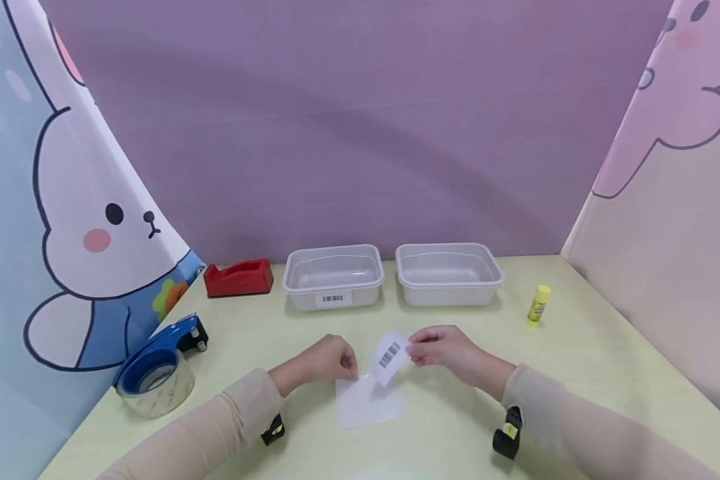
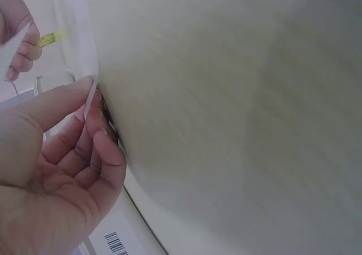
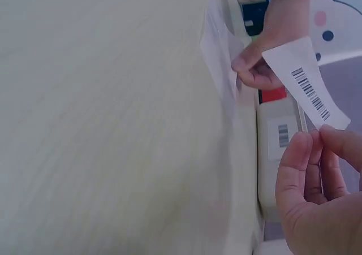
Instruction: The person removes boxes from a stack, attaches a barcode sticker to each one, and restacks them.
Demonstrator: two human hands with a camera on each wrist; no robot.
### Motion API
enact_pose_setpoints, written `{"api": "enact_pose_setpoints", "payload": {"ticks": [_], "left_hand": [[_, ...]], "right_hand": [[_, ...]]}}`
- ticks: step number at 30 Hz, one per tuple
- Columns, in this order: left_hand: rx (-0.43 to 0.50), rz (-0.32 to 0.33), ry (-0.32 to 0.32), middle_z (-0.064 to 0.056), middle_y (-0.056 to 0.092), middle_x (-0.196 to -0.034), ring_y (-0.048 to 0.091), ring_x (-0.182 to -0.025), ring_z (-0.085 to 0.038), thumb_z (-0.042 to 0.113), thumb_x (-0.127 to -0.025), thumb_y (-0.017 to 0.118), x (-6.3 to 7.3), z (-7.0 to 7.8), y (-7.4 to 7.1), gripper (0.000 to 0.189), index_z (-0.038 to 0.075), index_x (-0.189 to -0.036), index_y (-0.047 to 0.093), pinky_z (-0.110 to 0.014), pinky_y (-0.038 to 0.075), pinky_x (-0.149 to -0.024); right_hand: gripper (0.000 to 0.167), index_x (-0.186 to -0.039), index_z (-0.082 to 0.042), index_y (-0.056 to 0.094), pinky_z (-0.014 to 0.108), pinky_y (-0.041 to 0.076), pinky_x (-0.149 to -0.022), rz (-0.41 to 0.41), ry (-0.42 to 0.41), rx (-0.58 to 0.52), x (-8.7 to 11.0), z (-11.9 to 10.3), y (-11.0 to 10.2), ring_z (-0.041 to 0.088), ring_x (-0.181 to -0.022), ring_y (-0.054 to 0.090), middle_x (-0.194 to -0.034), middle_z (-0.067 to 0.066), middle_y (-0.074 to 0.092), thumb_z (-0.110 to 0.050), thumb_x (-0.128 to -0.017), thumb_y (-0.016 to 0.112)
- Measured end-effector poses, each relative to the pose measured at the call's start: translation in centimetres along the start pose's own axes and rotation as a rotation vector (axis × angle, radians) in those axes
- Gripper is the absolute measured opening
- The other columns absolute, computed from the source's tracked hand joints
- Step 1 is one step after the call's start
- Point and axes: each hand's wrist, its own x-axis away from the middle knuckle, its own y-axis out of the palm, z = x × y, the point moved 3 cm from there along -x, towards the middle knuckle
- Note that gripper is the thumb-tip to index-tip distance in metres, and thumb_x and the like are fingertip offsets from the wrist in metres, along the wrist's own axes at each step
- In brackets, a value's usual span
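Note:
Between thumb and fingertips, my right hand pinches one end of a white barcode label, which is slightly curved and held up in the air. Its printed bars face me in the head view. My left hand pinches the upper left edge of a white backing sheet on the table. In the left wrist view the sheet's edge shows between thumb and index finger. The label overlaps the sheet's upper right part in the head view.
Behind the hands stand a white plastic tub with a barcode label on its front and a second tub. A red tape dispenser and a blue tape gun are at left; a yellow glue stick stands at right.

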Motion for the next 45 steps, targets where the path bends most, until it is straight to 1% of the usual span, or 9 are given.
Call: {"api": "enact_pose_setpoints", "payload": {"ticks": [11,16,20,22,26,29,32,38,45], "left_hand": [[-0.084,0.051,0.037,0.009,0.062,-0.062,0.051,-0.058,-0.001,0.004,-0.074,0.076,0.1,1.1,-0.8,0.014,0.014,-0.067,0.069,-0.017,0.046,-0.058],[-0.057,0.081,0.033,0.009,0.062,-0.065,0.052,-0.061,-0.002,0.005,-0.077,0.074,-0.6,2.0,-1.9,0.012,0.014,-0.071,0.069,-0.017,0.047,-0.059],[0.051,0.13,-0.004,0.005,0.068,-0.074,0.058,-0.069,-0.004,0.014,-0.081,0.076,-2.1,3.7,-2.6,0.006,0.011,-0.08,0.071,-0.018,0.051,-0.066],[0.102,0.162,-0.018,0.002,0.07,-0.08,0.061,-0.073,-0.006,0.019,-0.082,0.077,-3.0,4.7,-2.5,0.013,0.009,-0.087,0.072,-0.019,0.053,-0.068],[0.192,0.227,-0.066,-0.001,0.071,-0.088,0.062,-0.077,-0.008,0.025,-0.082,0.078,-4.9,6.5,-2.0,0.028,0.004,-0.099,0.071,-0.02,0.052,-0.07],[0.254,0.277,-0.104,-0.003,0.071,-0.088,0.061,-0.077,-0.008,0.022,-0.082,0.078,-6.3,7.3,-1.3,0.026,0.004,-0.099,0.071,-0.019,0.051,-0.066],[0.367,0.31,-0.137,-0.007,0.071,-0.086,0.063,-0.073,-0.01,0.014,-0.083,0.076,-7.7,7.8,-0.7,0.017,0.003,-0.094,0.07,-0.02,0.055,-0.065],[0.68,0.375,-0.277,-0.015,0.069,-0.076,0.068,-0.064,-0.018,-0.001,-0.087,0.066,-10.0,8.0,0.4,0.006,-0.006,-0.087,0.069,-0.026,0.06,-0.064],[0.844,0.389,-0.472,-0.02,0.071,-0.086,0.068,-0.064,-0.017,0.001,-0.089,0.061,-12.6,7.9,2.1,0.017,-0.01,-0.102,0.067,-0.026,0.06,-0.066]], "right_hand": [[0.027,-0.113,0.013,0.054,0.024,0.058,-0.078,0.048,0.027,-0.139,0.7,0.8,-3.1,0.011,-0.08,0.066,-0.088,0.005,0.07,-0.002,-0.091,0.062],[0.031,-0.117,0.014,0.05,0.021,0.058,-0.076,0.074,0.052,-0.202,0.8,1.1,-4.3,0.009,-0.078,0.067,-0.087,0.004,0.071,0.0,-0.092,0.06],[0.038,-0.124,0.017,0.043,0.021,0.058,-0.076,0.104,0.07,-0.241,0.8,1.0,-5.2,0.01,-0.078,0.067,-0.088,0.005,0.07,0.002,-0.092,0.057],[0.038,-0.124,0.017,0.043,0.021,0.058,-0.076,0.125,0.074,-0.257,0.8,0.9,-5.5,0.01,-0.078,0.067,-0.088,0.006,0.07,0.002,-0.093,0.057],[0.029,-0.118,0.012,0.05,0.02,0.058,-0.076,0.147,0.073,-0.29,0.8,0.8,-6.1,0.009,-0.078,0.066,-0.086,0.004,0.07,0.0,-0.093,0.058],[0.02,-0.112,0.008,0.055,0.02,0.057,-0.076,0.154,0.074,-0.312,0.9,0.9,-6.6,0.009,-0.078,0.067,-0.084,0.003,0.07,-0.001,-0.094,0.059],[0.018,-0.11,0.005,0.057,0.02,0.057,-0.077,0.161,0.079,-0.333,1.0,0.9,-7.0,0.009,-0.078,0.067,-0.083,0.002,0.07,-0.002,-0.094,0.059],[0.015,-0.108,0.002,0.058,0.019,0.057,-0.078,0.179,0.091,-0.346,0.8,1.2,-8.0,0.008,-0.079,0.067,-0.085,0.002,0.071,-0.003,-0.094,0.059],[0.009,-0.104,-0.002,0.06,0.019,0.056,-0.077,0.214,0.113,-0.366,-0.2,2.0,-9.1,0.008,-0.078,0.065,-0.083,0.001,0.069,-0.003,-0.095,0.057]]}}
